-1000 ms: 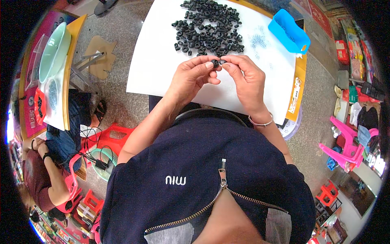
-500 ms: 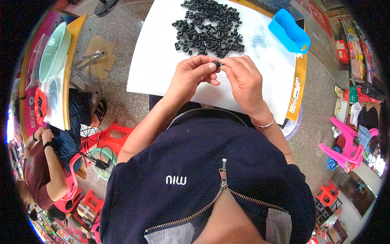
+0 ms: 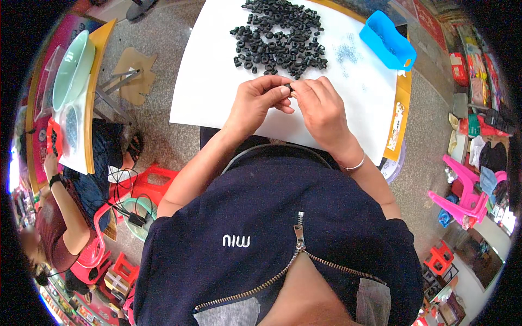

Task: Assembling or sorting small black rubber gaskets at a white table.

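Note:
Over the near part of a white tabletop (image 3: 209,92), my two hands meet fingertip to fingertip. My left hand (image 3: 255,103) is closed, thumb and forefinger pinching a small black part (image 3: 289,87). Fingers of my right hand (image 3: 324,111) are pinched together against that same part; whatever they hold is too small or hidden to make out. Just beyond the hands lies a spread pile of small black parts (image 3: 280,41), some ring-like and some rounded. Most of the pinched part is covered by fingers.
A blue tray (image 3: 387,42) with tiny dark bits stands at the far right edge, and dark specks (image 3: 346,52) lie beside it. To the left, another person (image 3: 70,217) sits at a table with a pale green basin (image 3: 72,68) and a red tray (image 3: 53,138). A pink stool (image 3: 462,198) is on the right.
My right hand has shifted and turned slightly, its fingers now covering more of the black part. My left hand is nearly still. The other person's hand has moved up to the red tray.

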### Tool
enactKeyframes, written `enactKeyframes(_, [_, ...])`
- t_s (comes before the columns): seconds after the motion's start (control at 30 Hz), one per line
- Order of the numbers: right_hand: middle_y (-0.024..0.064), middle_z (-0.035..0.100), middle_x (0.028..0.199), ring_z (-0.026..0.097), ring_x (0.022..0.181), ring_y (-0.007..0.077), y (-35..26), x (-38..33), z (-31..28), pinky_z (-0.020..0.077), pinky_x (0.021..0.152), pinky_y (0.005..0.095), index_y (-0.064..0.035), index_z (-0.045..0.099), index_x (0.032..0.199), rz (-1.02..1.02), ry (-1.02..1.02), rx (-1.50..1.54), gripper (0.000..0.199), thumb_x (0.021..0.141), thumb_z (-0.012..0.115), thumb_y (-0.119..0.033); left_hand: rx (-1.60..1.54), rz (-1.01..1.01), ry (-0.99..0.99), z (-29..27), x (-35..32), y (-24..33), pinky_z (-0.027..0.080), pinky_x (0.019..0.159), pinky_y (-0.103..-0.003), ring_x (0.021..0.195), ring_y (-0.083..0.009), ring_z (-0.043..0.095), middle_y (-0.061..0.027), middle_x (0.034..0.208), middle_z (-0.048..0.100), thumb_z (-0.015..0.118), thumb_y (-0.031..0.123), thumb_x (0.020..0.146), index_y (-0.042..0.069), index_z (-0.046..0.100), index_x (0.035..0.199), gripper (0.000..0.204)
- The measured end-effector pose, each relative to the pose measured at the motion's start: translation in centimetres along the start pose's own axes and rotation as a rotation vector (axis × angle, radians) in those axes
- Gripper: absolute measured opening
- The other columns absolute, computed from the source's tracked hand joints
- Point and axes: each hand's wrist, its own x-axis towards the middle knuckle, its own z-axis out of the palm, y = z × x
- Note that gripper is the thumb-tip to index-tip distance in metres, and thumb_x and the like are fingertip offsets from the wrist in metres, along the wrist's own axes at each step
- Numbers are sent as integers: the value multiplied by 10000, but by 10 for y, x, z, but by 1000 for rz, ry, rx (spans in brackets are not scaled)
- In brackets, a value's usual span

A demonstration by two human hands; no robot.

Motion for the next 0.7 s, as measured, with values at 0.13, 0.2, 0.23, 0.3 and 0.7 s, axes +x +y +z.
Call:
enactKeyframes(0.13, [91,515,750,506,707,253,8,-3,0,445,618,352,-27,541,820,-24,-66,33,111,731,605,-40,69,-88,-2,-7,0,-8,544,671,-266,711,-141,636,-100,878,651,573,74,896,-86,575,1097,257])
enactKeyframes(0.2, [88,511,746,503,704,251,7,-4,-2,440,616,349,-31,540,816,-4,-80,68,115,727,610,-47,66,-113,-28,-7,-1,-4,534,690,-262,711,-147,645,-100,886,656,570,90,902,-83,574,1112,273])
enactKeyframes(0.23, [86,503,740,494,691,246,6,-4,-3,434,610,344,-36,539,814,1,-70,70,124,720,618,-54,64,-122,-32,-6,-1,-1,533,689,-260,714,-146,646,-99,888,657,570,93,902,-79,578,1109,269])
enactKeyframes(0.3, [82,499,736,491,684,241,4,-3,-5,433,607,340,-37,539,809,-19,-75,74,123,720,622,-58,30,-128,-40,-7,-1,-1,530,666,-251,694,-133,636,-87,864,657,582,107,901,-61,602,1069,239])
enactKeyframes(0.7, [75,481,721,491,686,228,7,-19,-1,441,607,321,-39,541,794,-7,-134,-3,119,699,610,-55,70,-177,-107,-8,5,-18,538,632,-270,676,-136,614,-83,807,638,602,102,887,-53,611,1039,217])
